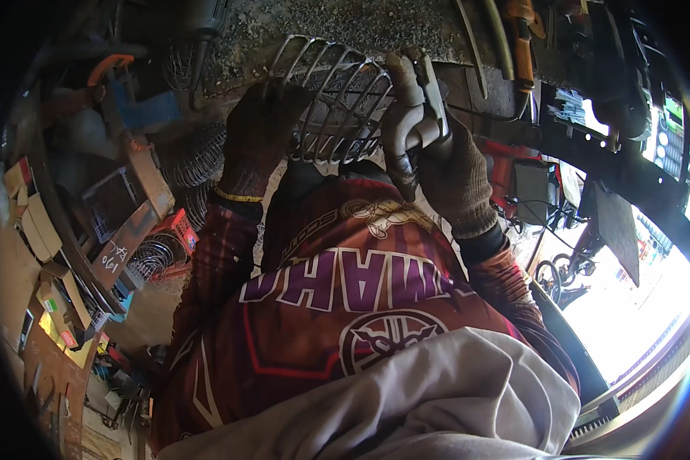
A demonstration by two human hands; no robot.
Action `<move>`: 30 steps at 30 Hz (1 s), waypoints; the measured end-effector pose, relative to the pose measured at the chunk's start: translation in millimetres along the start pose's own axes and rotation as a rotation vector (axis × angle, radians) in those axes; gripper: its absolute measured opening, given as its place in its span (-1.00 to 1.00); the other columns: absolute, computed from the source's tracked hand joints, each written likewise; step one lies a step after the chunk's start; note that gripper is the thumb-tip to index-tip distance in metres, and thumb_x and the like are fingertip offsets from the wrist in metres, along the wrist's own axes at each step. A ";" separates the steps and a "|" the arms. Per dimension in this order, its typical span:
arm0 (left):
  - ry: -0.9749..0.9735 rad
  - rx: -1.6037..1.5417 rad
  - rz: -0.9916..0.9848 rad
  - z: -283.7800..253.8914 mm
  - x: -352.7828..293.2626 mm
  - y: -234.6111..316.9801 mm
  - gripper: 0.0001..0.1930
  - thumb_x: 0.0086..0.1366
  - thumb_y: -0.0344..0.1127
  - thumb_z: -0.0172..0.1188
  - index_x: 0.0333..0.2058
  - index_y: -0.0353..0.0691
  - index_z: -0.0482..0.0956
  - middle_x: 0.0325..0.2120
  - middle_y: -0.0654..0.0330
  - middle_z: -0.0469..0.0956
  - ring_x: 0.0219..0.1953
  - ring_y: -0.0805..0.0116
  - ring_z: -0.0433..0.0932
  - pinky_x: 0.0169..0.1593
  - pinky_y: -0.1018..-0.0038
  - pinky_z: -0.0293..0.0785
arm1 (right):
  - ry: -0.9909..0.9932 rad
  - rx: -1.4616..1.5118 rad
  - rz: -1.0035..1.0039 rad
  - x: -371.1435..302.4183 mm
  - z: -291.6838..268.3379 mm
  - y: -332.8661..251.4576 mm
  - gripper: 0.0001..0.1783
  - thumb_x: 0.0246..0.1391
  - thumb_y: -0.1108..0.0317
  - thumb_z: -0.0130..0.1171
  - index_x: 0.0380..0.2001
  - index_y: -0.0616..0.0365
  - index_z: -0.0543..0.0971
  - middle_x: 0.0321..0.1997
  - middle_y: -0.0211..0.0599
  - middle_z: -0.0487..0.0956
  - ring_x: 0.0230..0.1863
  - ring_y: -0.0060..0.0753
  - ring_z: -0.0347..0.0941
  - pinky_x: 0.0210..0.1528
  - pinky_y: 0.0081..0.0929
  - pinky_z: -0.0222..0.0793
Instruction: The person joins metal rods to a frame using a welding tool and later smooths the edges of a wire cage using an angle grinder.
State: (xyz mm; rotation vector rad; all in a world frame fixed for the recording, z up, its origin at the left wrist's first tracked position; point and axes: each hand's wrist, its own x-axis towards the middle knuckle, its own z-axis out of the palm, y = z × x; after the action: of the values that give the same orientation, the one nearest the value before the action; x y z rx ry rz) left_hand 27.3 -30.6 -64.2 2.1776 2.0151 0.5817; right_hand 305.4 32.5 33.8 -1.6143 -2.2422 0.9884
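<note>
In front of my chest is a curved metal wire cage (333, 103), made of rows of bent shiny bars. My left hand (261, 134), in a dark work glove, grips its left end, the fingertips partly lost in shadow. Against the cage's right end is a thick grey metal tool (408, 115) with a curved, clamp-like body; its exact kind is unclear. My right hand (454, 172), in a knit glove, is closed around the tool from the right, though several of its fingers are hidden behind it.
Beyond the cage lies a gritty, debris-covered work surface (337, 27), with an orange-handled tool (523, 46) at its right. Coiled wire pieces (192, 153) are stacked to my left, near a red crate (178, 234). A bicycle (563, 272) stands near the bright opening at right.
</note>
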 end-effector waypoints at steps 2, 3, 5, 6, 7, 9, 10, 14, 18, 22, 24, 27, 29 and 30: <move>0.000 0.018 0.005 4.2 -0.2 -2.1 -0.69 0.14 -0.40 0.11 -0.10 -0.03 0.51 -0.31 0.15 0.46 -0.18 0.14 0.50 -0.16 0.27 0.51 | -0.104 -0.051 0.108 2.9 0.4 -5.9 -0.36 0.09 0.19 0.25 0.21 0.16 0.34 -0.07 0.13 0.60 -0.03 0.19 0.56 -0.04 -0.07 0.51; -0.011 0.017 0.005 9.7 -4.0 -5.6 -0.69 0.14 -0.40 0.10 -0.10 -0.03 0.51 -0.31 0.15 0.47 -0.18 0.14 0.50 -0.16 0.27 0.51 | -0.156 -0.076 0.162 5.1 0.4 -8.5 -0.36 0.09 0.20 0.25 0.21 0.16 0.34 -0.07 0.13 0.60 -0.03 0.19 0.57 -0.04 -0.08 0.51; -0.012 0.025 0.012 8.0 -1.8 -5.9 -0.69 0.14 -0.40 0.10 -0.10 -0.04 0.51 -0.31 0.16 0.47 -0.18 0.14 0.50 -0.16 0.28 0.51 | -0.146 -0.038 0.093 6.3 5.5 8.2 -0.34 0.09 0.19 0.25 0.22 0.17 0.33 -0.07 0.16 0.59 -0.02 0.19 0.56 -0.02 -0.10 0.50; -0.009 0.030 0.021 2.9 1.7 -2.0 -0.69 0.14 -0.40 0.10 -0.10 -0.05 0.50 -0.30 0.16 0.47 -0.19 0.14 0.49 -0.16 0.28 0.51 | -0.145 -0.012 0.080 5.2 5.2 13.7 -0.34 0.09 0.19 0.25 0.23 0.17 0.33 -0.07 0.17 0.59 -0.02 0.19 0.56 -0.02 -0.10 0.50; -0.005 0.035 0.030 0.1 2.8 0.1 -0.69 0.14 -0.41 0.10 -0.10 -0.05 0.50 -0.30 0.16 0.47 -0.19 0.14 0.49 -0.15 0.28 0.51 | -0.143 0.015 0.068 4.4 6.1 17.1 -0.34 0.10 0.18 0.25 0.23 0.17 0.33 -0.07 0.17 0.59 -0.01 0.19 0.56 -0.01 -0.11 0.50; -0.015 0.078 0.026 1.3 -0.6 -0.5 -0.68 0.12 -0.41 0.11 -0.10 -0.06 0.50 -0.31 0.16 0.47 -0.19 0.15 0.49 -0.16 0.29 0.52 | -0.145 0.055 0.064 4.1 10.0 17.8 -0.31 0.08 0.17 0.26 0.24 0.18 0.32 -0.07 0.18 0.59 0.00 0.18 0.56 -0.01 -0.10 0.50; -0.016 0.097 0.025 2.9 -1.9 -0.7 -0.68 0.12 -0.41 0.12 -0.10 -0.06 0.50 -0.31 0.17 0.47 -0.19 0.15 0.49 -0.16 0.29 0.52 | -0.146 0.051 0.073 4.6 9.5 14.1 -0.30 0.08 0.17 0.27 0.24 0.17 0.31 -0.06 0.17 0.59 0.00 0.18 0.55 -0.01 -0.10 0.50; -0.019 -0.038 -0.038 8.7 -2.3 -4.5 -0.68 0.11 -0.42 0.12 -0.11 -0.05 0.50 -0.33 0.18 0.45 -0.19 0.18 0.48 -0.18 0.30 0.51 | -0.083 0.052 0.101 6.7 5.4 2.7 -0.30 0.06 0.17 0.29 0.24 0.12 0.32 -0.05 0.14 0.59 0.02 0.16 0.55 0.00 -0.11 0.49; 0.009 0.059 0.039 -0.1 2.4 2.3 -0.70 0.11 -0.43 0.13 -0.13 -0.06 0.49 -0.35 0.17 0.44 -0.20 0.19 0.49 -0.19 0.31 0.51 | 0.093 0.060 -0.036 14.7 -5.0 5.4 -0.34 0.07 0.16 0.29 0.21 0.10 0.34 -0.09 0.10 0.60 -0.03 0.15 0.57 -0.05 -0.10 0.51; 0.038 -0.696 -0.337 17.3 -2.9 -5.1 -0.74 0.15 -0.44 0.12 -0.15 -0.08 0.50 -0.35 0.15 0.43 -0.22 0.18 0.51 -0.19 0.30 0.50 | -0.038 -0.103 0.065 30.4 -11.8 5.3 -0.33 0.08 0.16 0.27 0.21 0.12 0.32 -0.11 0.07 0.61 -0.07 0.17 0.58 -0.10 -0.07 0.50; 0.051 -0.382 -0.135 2.9 6.4 1.4 -0.76 0.19 -0.45 0.11 -0.15 -0.08 0.50 -0.34 0.14 0.44 -0.22 0.17 0.51 -0.19 0.30 0.50 | 0.022 -0.075 0.056 25.7 -13.5 5.2 -0.33 0.08 0.16 0.27 0.22 0.12 0.31 -0.11 0.07 0.61 -0.07 0.17 0.57 -0.09 -0.07 0.50; 0.044 -0.044 0.010 -6.8 4.7 5.1 -0.76 0.21 -0.46 0.11 -0.14 -0.06 0.51 -0.35 0.14 0.44 -0.23 0.16 0.51 -0.20 0.28 0.49 | -0.026 -0.074 0.145 23.8 -15.2 -4.2 -0.32 0.09 0.16 0.26 0.24 0.11 0.30 -0.10 0.07 0.61 -0.05 0.17 0.57 -0.07 -0.08 0.49; 0.048 -0.308 -0.188 1.5 -0.4 4.8 -0.76 0.20 -0.44 0.15 -0.15 -0.05 0.53 -0.35 0.13 0.46 -0.25 0.14 0.53 -0.23 0.27 0.50 | -0.059 -0.089 0.186 24.2 -15.4 -10.3 -0.32 0.09 0.17 0.25 0.25 0.09 0.30 -0.09 0.07 0.61 -0.04 0.15 0.57 -0.05 -0.09 0.49; 0.051 -0.569 -0.366 4.4 1.4 7.2 -0.76 0.18 -0.41 0.19 -0.15 -0.04 0.55 -0.35 0.13 0.48 -0.28 0.12 0.55 -0.25 0.26 0.51 | -0.060 -0.092 0.185 24.1 -12.9 -10.5 -0.33 0.10 0.17 0.25 0.24 0.08 0.31 -0.08 0.07 0.61 -0.04 0.15 0.57 -0.04 -0.08 0.49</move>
State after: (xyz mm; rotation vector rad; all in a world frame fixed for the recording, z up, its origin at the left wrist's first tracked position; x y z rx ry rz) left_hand 35.6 -29.3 -65.5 1.4452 1.8939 1.0061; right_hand 295.0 57.4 45.0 -1.8848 -2.2389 1.0030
